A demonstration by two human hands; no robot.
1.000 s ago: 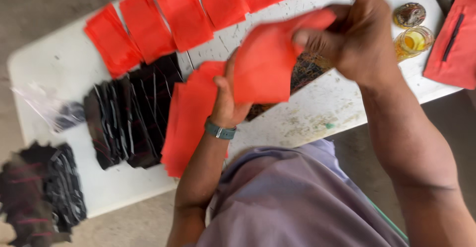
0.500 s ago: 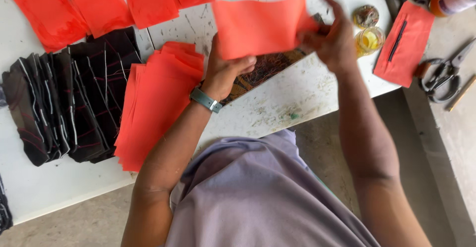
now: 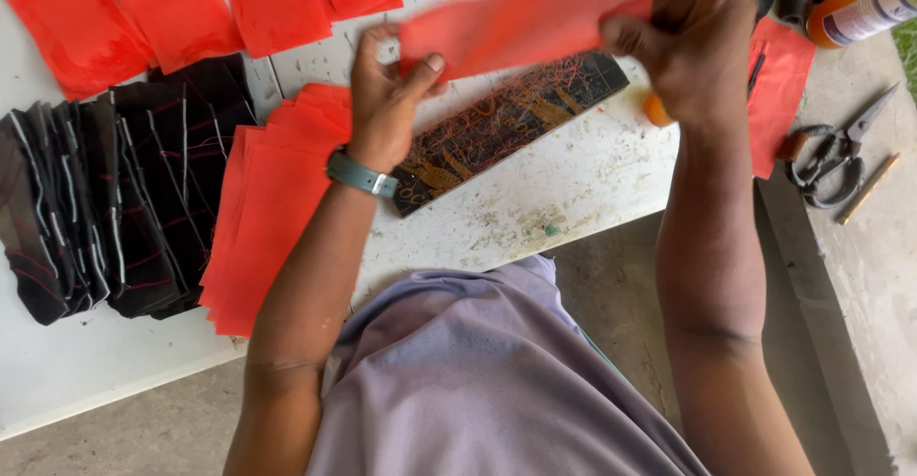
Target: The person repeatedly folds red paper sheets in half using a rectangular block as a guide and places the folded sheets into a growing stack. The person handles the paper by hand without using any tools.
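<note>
Both my hands pinched one long red-orange fabric strip point(image 3: 525, 22) taut above the white tabletop point(image 3: 564, 190), left hand point(image 3: 387, 104) and right hand point(image 3: 693, 51) at its ends. Pulled unevenly, it risked slipping free onto the dark patterned board point(image 3: 506, 127).

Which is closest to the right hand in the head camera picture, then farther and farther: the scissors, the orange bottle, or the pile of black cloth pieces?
From the right hand:
1. Orange bottle, at the top right corner, nearest.
2. Scissors, on the right, lower down, a little farther.
3. Pile of black cloth pieces, far off on the left side of the white table.
</note>
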